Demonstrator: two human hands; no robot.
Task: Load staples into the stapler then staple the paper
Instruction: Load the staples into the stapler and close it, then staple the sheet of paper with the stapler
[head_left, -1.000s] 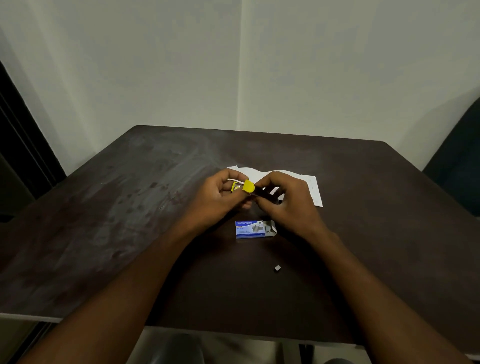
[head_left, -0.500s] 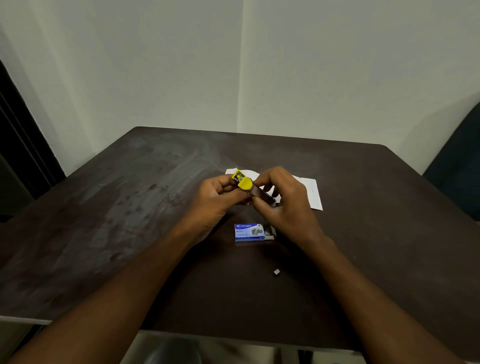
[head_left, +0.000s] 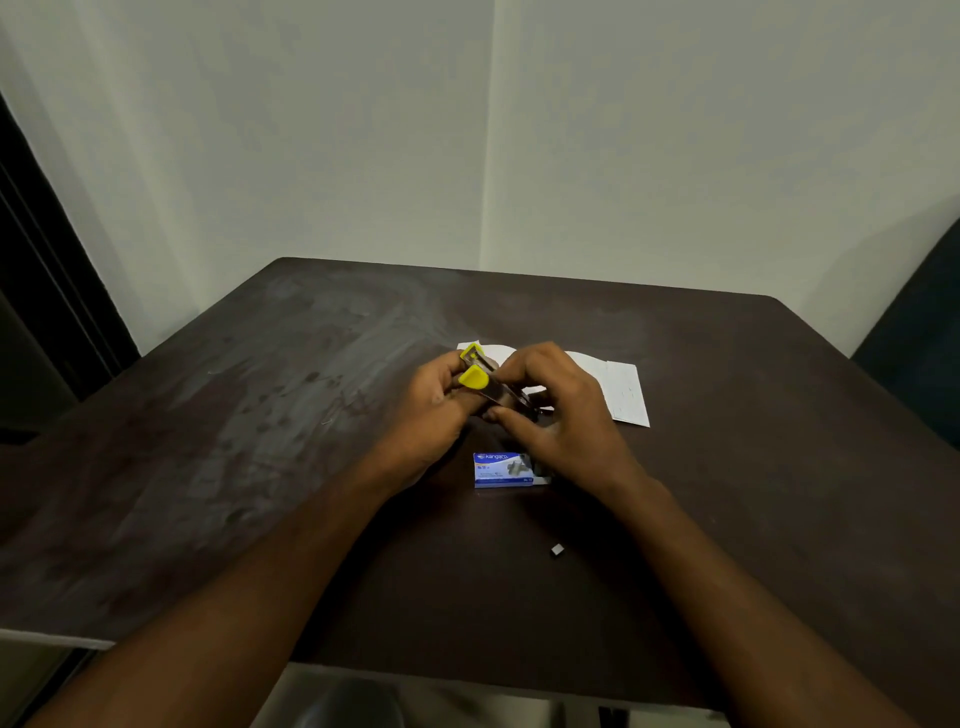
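Observation:
A small yellow and metal stapler (head_left: 480, 375) is held above the dark table (head_left: 208, 441), its yellow end tilted up to the left. My left hand (head_left: 428, 410) grips its yellow end. My right hand (head_left: 558, 410) pinches the metal end with curled fingers. White paper (head_left: 621, 389) lies flat on the table just behind my hands, partly hidden by them. A blue staple box (head_left: 501, 467), open at its right end, lies in front of my hands. A small loose block of staples (head_left: 557, 549) sits nearer to me.
The table's far edge meets a pale wall corner. A dark chair back (head_left: 924, 343) stands at the right edge. A dark door frame (head_left: 36, 291) is on the left.
The stapler's yellow end has tipped up and to the left between my hands. Both hands keep their hold on it.

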